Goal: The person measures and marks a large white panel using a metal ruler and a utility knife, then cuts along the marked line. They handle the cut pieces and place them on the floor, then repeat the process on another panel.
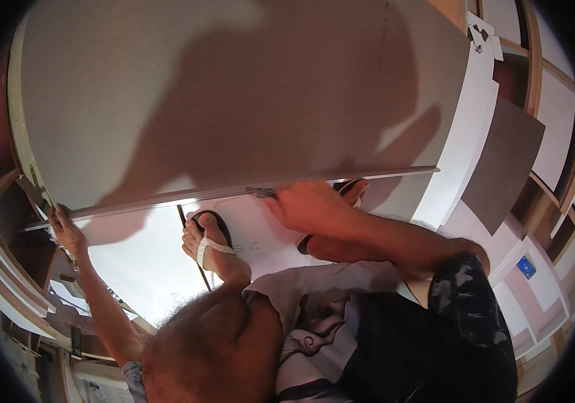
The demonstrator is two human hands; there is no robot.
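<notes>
A large grey-brown panel [247, 87] fills the upper view, my shadow across it. A long metal straightedge [355, 176] crosses near its lower part. My left hand [66, 232] grips the straightedge's left end, fingers over it. My right hand [304, 205] is closed on a small dark tool [260, 193] held against the straightedge, right of centre; the tool's tip is too small to make out. White board [126, 269] with pencil marks lies below. My feet in flip-flops [210, 245] are on it, the right one partly hidden by my arm.
At the right, white strips [455, 154], a darker grey board [502, 168] and wooden-edged cabinet parts [553, 127] lie close by, along with a small blue item [526, 267]. Curved-looking stacked boards and frames [2, 269] crowd the left side.
</notes>
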